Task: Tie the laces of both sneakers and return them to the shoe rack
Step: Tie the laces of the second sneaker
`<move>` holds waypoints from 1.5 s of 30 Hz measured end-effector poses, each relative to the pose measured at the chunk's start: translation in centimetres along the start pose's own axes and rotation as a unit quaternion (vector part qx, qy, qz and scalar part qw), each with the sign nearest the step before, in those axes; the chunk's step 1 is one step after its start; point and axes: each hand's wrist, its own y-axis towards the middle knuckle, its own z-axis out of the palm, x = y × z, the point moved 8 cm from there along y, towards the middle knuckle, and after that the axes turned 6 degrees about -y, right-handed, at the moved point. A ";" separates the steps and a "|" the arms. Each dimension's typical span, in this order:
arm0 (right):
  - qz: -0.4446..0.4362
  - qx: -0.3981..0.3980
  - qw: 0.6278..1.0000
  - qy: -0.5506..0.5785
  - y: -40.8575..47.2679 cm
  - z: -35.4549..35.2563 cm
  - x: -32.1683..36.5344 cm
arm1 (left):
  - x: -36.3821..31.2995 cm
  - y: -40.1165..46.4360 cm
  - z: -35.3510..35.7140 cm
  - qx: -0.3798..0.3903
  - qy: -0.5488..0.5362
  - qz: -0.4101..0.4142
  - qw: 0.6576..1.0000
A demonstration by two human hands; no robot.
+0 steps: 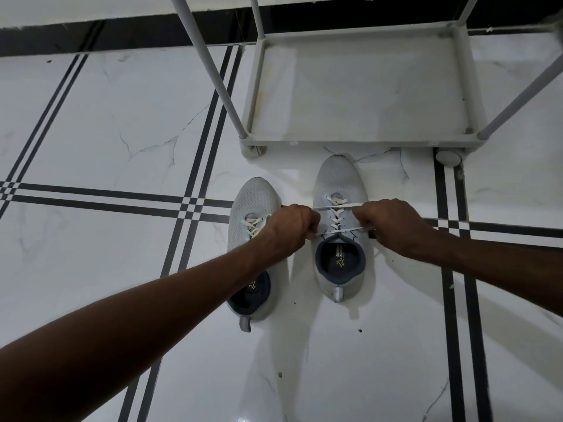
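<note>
1. Two pale grey sneakers sit side by side on the floor, toes pointing at the shoe rack. The right sneaker has its toe just in front of the rack's near edge. The left sneaker sits a bit nearer the person.
2. The left hand and the right hand are both closed tight on the white laces of the right sneaker. They pull the laces out to each side, so the laces are stretched flat across the shoe.
3. The left sneaker's laces look loose, and I think they are not tied yet.
4. The laces are thin, soft and bendy, so they could slip. Pinch them near the ends.
5. The shoes look light and squashy. I would lift each one by the heel, where there is a little loop.
6. There is small writing and a mark inside the right sneaker, but it is too small to read.
</note>
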 end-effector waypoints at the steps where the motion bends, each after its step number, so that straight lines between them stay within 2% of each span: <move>1: 0.012 0.011 1.000 0.003 0.2 0.2 -0.4 | 0.2 0.1 -0.1 0.003 -0.011 -0.004 1.000; 5: 0.040 0.035 0.996 0.065 0.1 0.7 -1.2 | 1.7 -0.3 -1.0 0.026 -0.083 -0.037 0.996; 8: 0.048 0.073 0.991 0.098 0.0 -0.1 -1.6 | 2.6 -0.9 -1.7 0.084 -0.160 -0.063 0.982; 11: 0.043 0.148 0.981 0.119 0.4 -1.5 -2.7 | 3.2 -1.9 -3.2 0.149 -0.270 -0.090 0.947; 13: 0.018 0.209 0.963 0.167 0.4 -2.7 -2.8 | 3.3 -2.5 -4.5 0.166 -0.358 -0.093 0.914; 15: -0.009 0.237 0.948 0.210 0.3 -4.4 -2.4 | 3.2 -2.9 -5.6 0.173 -0.435 -0.087 0.879; 18: -0.020 0.232 0.918 0.320 0.0 -6.0 -1.4 | 2.3 -2.6 -6.4 0.149 -0.543 -0.060 0.824; 22: 0.030 0.179 0.842 0.507 -0.3 -5.4 -0.1 | 0.3 -1.1 -5.1 0.106 -0.637 -0.043 0.762; 24: 0.077 0.140 0.809 0.565 -0.2 -4.6 0.1 | 0.1 -0.2 -4.3 0.070 -0.648 -0.059 0.756; 26: 0.106 0.102 0.797 0.586 0.1 -4.2 0.5 | 0.4 0.6 -3.5 0.027 -0.639 -0.089 0.763; 29: 0.136 0.025 0.797 0.588 0.5 -4.5 0.6 | 0.9 1.3 -2.5 -0.016 -0.617 -0.125 0.777; 31: 0.148 -0.021 0.803 0.577 0.7 -4.6 0.5 | 0.9 1.8 -1.8 -0.015 -0.605 -0.130 0.786; 33: 0.136 -0.044 0.840 0.523 0.9 -4.8 0.6 | 0.6 2.0 -1.4 0.008 -0.607 -0.128 0.784; 35: 0.110 -0.052 0.889 0.441 1.2 -5.2 0.8 | 0.4 2.1 -1.2 0.027 -0.609 -0.118 0.784; 38: 0.071 -0.049 0.929 0.359 1.4 -5.2 1.5 | 0.6 2.2 -1.0 0.026 -0.601 -0.123 0.790; 42: 0.044 -0.044 0.947 0.314 1.3 -4.5 2.6 | 1.3 2.5 -0.2 -0.010 -0.616 -0.180 0.766; 45: 0.049 -0.047 0.942 0.328 1.4 -4.2 2.9 | 1.4 2.5 0.7 0.001 -0.604 -0.207 0.770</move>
